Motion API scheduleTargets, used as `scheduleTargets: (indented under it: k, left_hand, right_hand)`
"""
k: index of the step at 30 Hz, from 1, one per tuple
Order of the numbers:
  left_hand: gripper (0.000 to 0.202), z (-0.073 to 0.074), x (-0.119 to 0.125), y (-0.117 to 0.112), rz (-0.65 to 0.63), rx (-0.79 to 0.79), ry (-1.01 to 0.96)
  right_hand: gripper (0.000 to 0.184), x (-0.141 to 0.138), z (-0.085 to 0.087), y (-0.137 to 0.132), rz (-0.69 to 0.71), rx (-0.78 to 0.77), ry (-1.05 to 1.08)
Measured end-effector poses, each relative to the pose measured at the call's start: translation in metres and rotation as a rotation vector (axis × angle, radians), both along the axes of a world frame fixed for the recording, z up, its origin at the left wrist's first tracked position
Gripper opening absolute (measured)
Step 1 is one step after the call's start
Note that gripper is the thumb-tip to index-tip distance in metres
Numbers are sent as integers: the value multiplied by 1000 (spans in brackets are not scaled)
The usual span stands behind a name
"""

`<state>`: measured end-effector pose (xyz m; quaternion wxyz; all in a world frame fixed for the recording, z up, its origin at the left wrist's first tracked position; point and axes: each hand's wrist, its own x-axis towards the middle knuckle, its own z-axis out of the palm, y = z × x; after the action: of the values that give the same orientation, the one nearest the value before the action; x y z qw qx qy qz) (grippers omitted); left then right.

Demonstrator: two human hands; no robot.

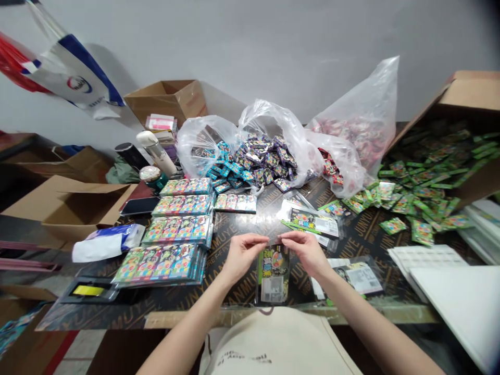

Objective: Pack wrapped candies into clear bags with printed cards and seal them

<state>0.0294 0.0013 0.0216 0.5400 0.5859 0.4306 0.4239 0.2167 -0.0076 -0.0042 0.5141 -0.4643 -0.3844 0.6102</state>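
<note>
Near the table's front edge lies a clear plastic bag with a dark printed card (273,276) in it, its barcode label towards me. My left hand (242,256) pinches the bag's far edge at the left corner, thumb against fingertips. At the right corner of that same edge, my right hand (307,252) is closed in a matching pinch. Just beyond my right hand is a loose pile of similar bagged cards (312,221). Another bagged card (359,277) lies beside my right forearm.
Stacked packs (167,229) stand in rows on the left. Behind are plastic bags (273,112) of small blue, purple and red packets. Green packets (425,195) spill from a tipped carton (474,94) at right, near white trays (457,297). A phone (139,207) and bottles (156,152) stand back left.
</note>
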Motion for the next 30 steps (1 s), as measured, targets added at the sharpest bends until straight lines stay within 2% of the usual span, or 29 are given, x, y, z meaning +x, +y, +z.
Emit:
scheduleTargets:
  k: [3,5,7,10,13,17,21,23,25,27,30]
  left_hand:
    - [11,12,-3,-3,-32,234,197]
    - [9,15,-4,-4,-48,320,288]
    - [9,16,-4,-2,-55,308,355]
    - [12,19,-5,5,-74,168,371]
    - [17,23,-5,12,-141,67,347]
    - [12,26,-1,6,-100,173,426]
    - [12,25,0,-11,-131,424,485]
    - [10,23,-3,-15,-137,480,491]
    - [9,19,-6,-15,-131,458,471]
    - [7,13,-10,-11,-106,409,428]
    - [7,5,-18,-3,-16,306,338]
  right_hand:
    - [14,6,5,-4,49,218,-253]
    - [17,8,9,-7,105,309,-374]
    - [20,10,13,-8,129,343,-449]
    - [21,10,21,-6,153,319,-474]
    - [22,10,30,2,262,281,-437]
    - [21,11,31,10,317,252,-408]
    - [19,15,25,1,302,303,-436]
    - [17,18,20,-8,260,382,-459]
    - [20,20,14,-18,238,466,-494]
    - [32,19,3,-28,218,478,-482]
    - [64,7,-23,-43,180,339,-368]
